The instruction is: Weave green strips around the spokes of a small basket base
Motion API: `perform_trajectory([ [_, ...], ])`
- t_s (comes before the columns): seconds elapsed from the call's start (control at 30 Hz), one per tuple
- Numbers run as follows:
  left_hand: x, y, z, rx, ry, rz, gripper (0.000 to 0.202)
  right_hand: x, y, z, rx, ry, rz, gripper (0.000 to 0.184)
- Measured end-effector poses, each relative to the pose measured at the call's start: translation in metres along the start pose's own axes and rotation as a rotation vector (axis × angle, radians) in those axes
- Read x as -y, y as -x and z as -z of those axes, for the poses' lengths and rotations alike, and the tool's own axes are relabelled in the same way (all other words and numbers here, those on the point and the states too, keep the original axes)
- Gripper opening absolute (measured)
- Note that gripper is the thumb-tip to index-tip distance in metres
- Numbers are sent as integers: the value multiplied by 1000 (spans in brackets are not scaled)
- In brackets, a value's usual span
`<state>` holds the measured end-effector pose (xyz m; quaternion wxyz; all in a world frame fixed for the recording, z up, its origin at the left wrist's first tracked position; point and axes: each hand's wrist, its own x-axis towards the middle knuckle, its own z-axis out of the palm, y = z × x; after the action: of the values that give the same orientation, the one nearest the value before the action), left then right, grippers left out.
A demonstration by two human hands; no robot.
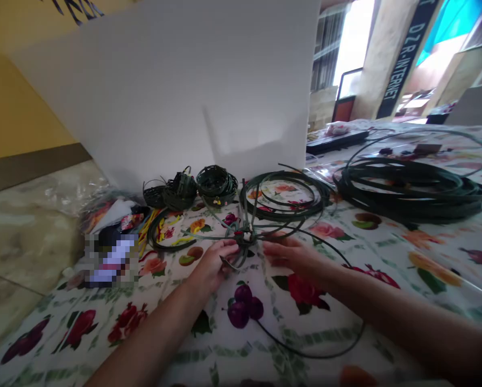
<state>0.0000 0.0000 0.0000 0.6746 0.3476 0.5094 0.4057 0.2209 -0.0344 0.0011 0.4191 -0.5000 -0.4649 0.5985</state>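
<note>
My left hand (214,266) grips the near side of a crossed frame of dark green plastic strips (245,235), which has a small red piece at its centre. My right hand (285,257) is spread beside the crossing, its fingertips close to the strips. One long strip curves down past my right wrist and across the floral tablecloth (233,357). Behind the frame lies a loose coil of the same strip (283,196), and a larger coil (410,188) lies to the right. The underside of the frame is partly hidden by my hands.
Several small woven dark green baskets (180,191) stand at the back, before an upright white board (184,91). A smaller strip coil (170,236) and a heap of colourful bags (112,215) lie left. A black laptop (335,141) sits back right. The table's left edge meets a stone floor (23,231).
</note>
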Motion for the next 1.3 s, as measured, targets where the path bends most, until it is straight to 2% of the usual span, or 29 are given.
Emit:
perform_trajectory([
  [0.1,4,1,-7,21,47,-46,23,3,-6,-4,-40,-300,-61,35],
  [0.2,5,-1,-10,68,94,-91,28,11,-7,-6,-41,-391,-25,23],
  [0.27,2,-5,-10,39,149,-85,26,16,-6,-6,-13,-384,46,20],
  [0.37,-10,-11,-4,26,247,-83,11,26,-3,-2,99,-289,133,23],
  [0.47,-21,-13,5,155,191,-126,31,36,1,1,194,-142,152,33],
  [0.53,-26,-13,11,255,77,-191,44,43,2,2,237,-47,152,39],
  [0.6,-28,-14,14,308,-37,-244,50,48,2,2,269,46,157,43],
  [0.7,-28,-17,15,289,-170,-248,55,50,-3,2,299,188,176,43],
  [0.83,-23,-17,17,258,-304,-243,53,43,-13,1,275,346,263,37],
  [1.03,-14,-9,22,231,-266,-234,45,31,-24,1,272,496,391,37],
  [1.2,-14,-13,27,231,-240,-255,42,42,-22,0,247,630,435,33],
  [1.3,-16,-16,30,245,-236,-262,44,47,-14,7,227,757,431,36],
])
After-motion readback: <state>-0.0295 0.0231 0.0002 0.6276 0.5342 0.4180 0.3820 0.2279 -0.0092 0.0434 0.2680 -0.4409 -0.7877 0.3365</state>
